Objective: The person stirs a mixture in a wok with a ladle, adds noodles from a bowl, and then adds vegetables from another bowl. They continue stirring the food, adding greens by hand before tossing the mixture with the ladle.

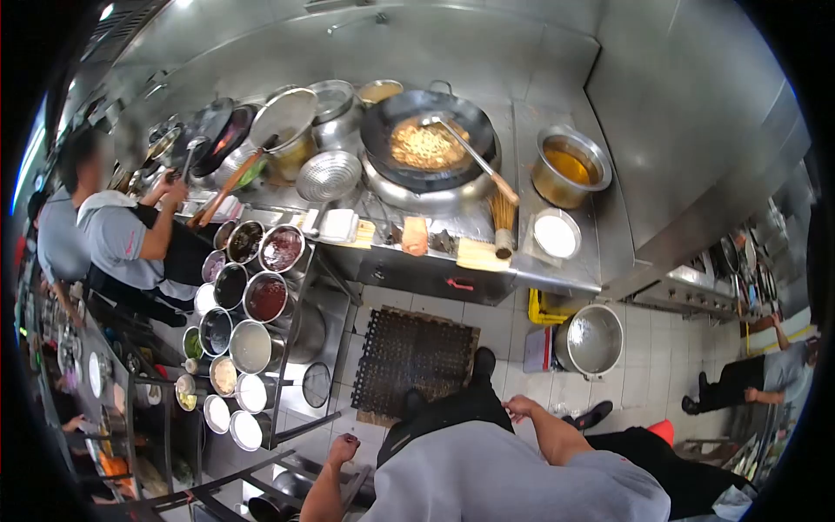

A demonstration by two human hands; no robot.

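Observation:
My left hand hangs low beside the sauce rack, its fingers curled in and nothing seen in them. My right hand is by my hip, fingers loosely apart and holding nothing. Both are well away from the stove. On the burner ahead sits a large black wok with chopped, yellowish-brown food in it. A ladle rests in the wok, its wooden handle over the near rim. Nearest my left hand are pots of sauces and powders, including a pot of white contents.
A pot of brown liquid, a white bowl and a bamboo brush stand right of the wok. A black rubber mat and metal bucket are on the floor. Co-workers stand left and right.

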